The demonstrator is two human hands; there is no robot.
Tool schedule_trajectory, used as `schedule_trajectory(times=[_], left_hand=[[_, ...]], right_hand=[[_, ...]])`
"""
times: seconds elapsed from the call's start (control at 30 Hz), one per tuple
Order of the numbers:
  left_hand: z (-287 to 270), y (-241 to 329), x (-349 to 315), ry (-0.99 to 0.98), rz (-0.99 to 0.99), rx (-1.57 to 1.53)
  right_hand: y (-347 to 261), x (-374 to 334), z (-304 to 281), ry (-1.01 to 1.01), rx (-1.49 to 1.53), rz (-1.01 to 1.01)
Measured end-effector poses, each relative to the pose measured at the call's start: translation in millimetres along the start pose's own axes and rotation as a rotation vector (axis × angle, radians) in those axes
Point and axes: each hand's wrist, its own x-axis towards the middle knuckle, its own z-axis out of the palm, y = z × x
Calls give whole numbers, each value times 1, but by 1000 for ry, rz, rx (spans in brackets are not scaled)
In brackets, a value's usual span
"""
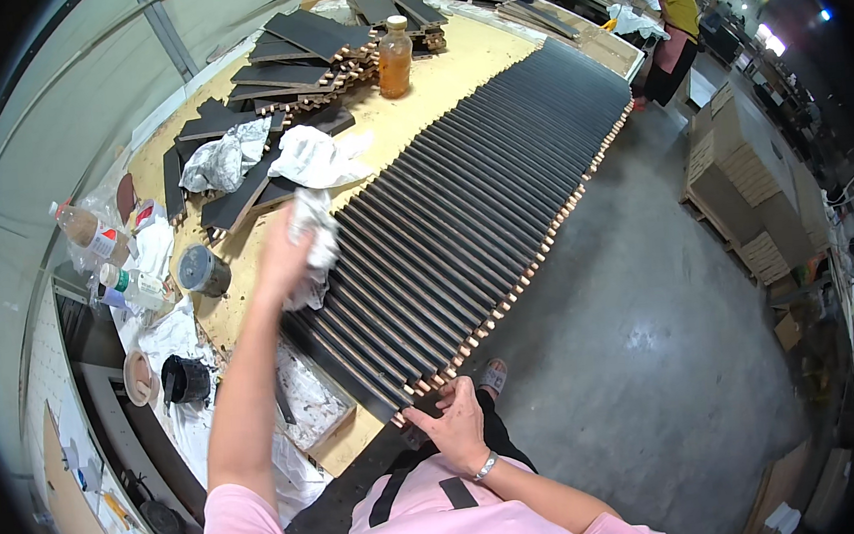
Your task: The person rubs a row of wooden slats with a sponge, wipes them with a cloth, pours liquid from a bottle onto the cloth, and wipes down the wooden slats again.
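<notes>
A long row of black boards (pixel 462 204), overlapping like shingles with light wooden pegs at their ends, runs away from me across the table. My left hand (pixel 284 256), slightly blurred, is closed on a stained white rag (pixel 314 238) at the row's left edge. At the near right corner, my right hand (pixel 454 428) has its fingers bent around the pegged end of the nearest black board (pixel 347 366). Two more crumpled cloths, a grey-smudged rag (pixel 228 157) and a white cloth (pixel 318 158), lie just beyond my left hand.
Stacked black boards (pixel 304 36) and an amber bottle (pixel 395 59) stand farther back on the yellowish table (pixel 469 38). Left are a dark tub (pixel 203 271), a black cup (pixel 185 378) and plastic bottles (pixel 93 233). Boxes (pixel 751 181) stand right; a person (pixel 673 17) works far right.
</notes>
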Motion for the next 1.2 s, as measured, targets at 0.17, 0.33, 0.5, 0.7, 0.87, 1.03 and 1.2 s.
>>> schedule_trajectory(times=[0.17,0.33,0.5,0.7,0.87,1.03,1.2], left_hand=[[82,166,-160,-605,383,-124],[61,125,-56,-410,56,-543],[93,150,-44,-402,-46,-19],[117,197,-88,-641,230,-580],[129,136,8,-316,-126,-152],[142,242,-121,-876,308,-568],[92,177,49,-313,15,-236]], right_hand=[[42,15,-6,-41,8,-92],[23,25,-19,-129,-15,-23],[12,34,-29,-240,-120,24],[56,45,-18,-171,-229,-248],[18,48,-39,-393,-110,-9],[61,48,-48,-420,-90,-133],[93,60,-114,-187,59,47]])
